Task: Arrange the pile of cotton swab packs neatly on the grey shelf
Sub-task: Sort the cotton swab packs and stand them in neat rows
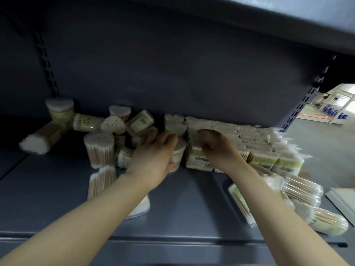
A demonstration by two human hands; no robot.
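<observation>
Both forearms outstretched, left hand (156,148) and right hand (215,148) curled.

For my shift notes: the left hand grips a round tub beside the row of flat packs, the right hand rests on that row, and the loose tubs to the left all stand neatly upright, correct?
Not quite. In the head view, the loose tubs lie jumbled, several tipped over. The left hand does grip a round tub, and the right hand rests on the row of flat packs.
</observation>
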